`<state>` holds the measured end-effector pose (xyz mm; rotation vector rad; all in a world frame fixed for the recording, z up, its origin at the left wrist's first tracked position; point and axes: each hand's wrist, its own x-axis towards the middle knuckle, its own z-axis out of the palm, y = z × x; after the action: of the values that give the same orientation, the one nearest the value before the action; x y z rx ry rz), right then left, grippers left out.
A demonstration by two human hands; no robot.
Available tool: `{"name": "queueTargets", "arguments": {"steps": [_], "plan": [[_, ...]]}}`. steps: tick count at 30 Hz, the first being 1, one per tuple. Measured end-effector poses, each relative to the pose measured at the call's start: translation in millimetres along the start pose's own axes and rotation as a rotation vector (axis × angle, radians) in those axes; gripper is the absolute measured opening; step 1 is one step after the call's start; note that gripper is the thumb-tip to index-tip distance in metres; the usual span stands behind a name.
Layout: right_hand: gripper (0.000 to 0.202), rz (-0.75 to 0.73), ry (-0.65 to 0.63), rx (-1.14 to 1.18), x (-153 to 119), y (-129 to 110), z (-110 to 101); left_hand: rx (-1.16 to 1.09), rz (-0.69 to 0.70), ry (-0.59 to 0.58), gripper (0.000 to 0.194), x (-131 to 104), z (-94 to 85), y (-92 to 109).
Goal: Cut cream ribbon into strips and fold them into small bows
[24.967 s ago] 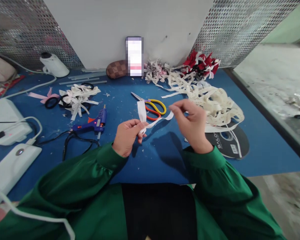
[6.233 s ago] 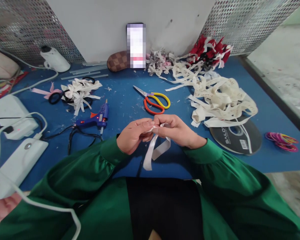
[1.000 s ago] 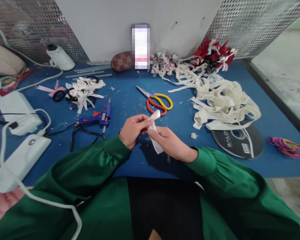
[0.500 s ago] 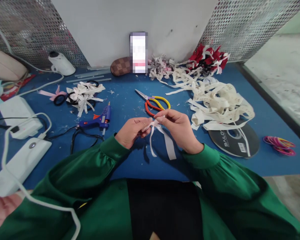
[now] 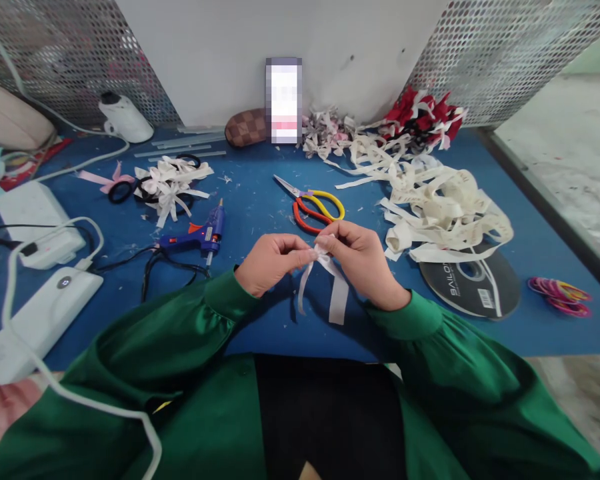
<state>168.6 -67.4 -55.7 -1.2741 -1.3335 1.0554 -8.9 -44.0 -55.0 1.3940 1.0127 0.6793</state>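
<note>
A white ribbon bow [image 5: 339, 300] is pinched between both hands over the blue table, its two tails hanging down. My left hand [image 5: 275, 261] is closed, thumb and forefinger at the left side of the knot. My right hand [image 5: 361, 257] is closed on the bow from the right, and its fingers hide part of the loops. Just beyond the hands lie scissors [image 5: 320, 207] with one red and one yellow handle, blades pointing away to the left. Left of my hands rests a blue glue gun [image 5: 200, 235].
White bows with black hair ties [image 5: 167, 187] lie at left, near white power banks [image 5: 45, 320] and cables. Loose cream ribbon [image 5: 445, 207] covers a black spool [image 5: 473, 280] at right. Colourful elastics [image 5: 560, 295] sit farther right. A phone [image 5: 284, 100] leans at the back.
My left fingers have shifted right, closer to the knot, and are less curled around the left loop. The bow's tails hang slightly differently. The camera view has shifted a little.
</note>
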Motion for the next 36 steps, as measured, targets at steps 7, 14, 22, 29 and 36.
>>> {"name": "queueTargets", "arguments": {"steps": [7, 14, 22, 29, 36], "plan": [[0.039, 0.435, -0.134, 0.407, 0, 3, 3, 0.926, 0.772, 0.163, 0.024, -6, 0.2, -3], [0.035, 0.37, -0.107, 0.442, 4, 7, 1, 0.609, 0.457, 0.227, 0.02, -1, -2.4, -2], [0.024, 0.269, -0.029, 0.446, 2, 3, 0, 0.023, 0.098, 0.1, 0.048, 4, -4.2, 2], [0.021, 0.234, -0.057, 0.434, 3, 5, 1, -0.063, 0.006, 0.115, 0.028, 4, -3.7, 1], [0.018, 0.195, -0.014, 0.344, 3, 3, 2, -0.009, 0.027, 0.104, 0.026, 2, -4.6, 1]]}}
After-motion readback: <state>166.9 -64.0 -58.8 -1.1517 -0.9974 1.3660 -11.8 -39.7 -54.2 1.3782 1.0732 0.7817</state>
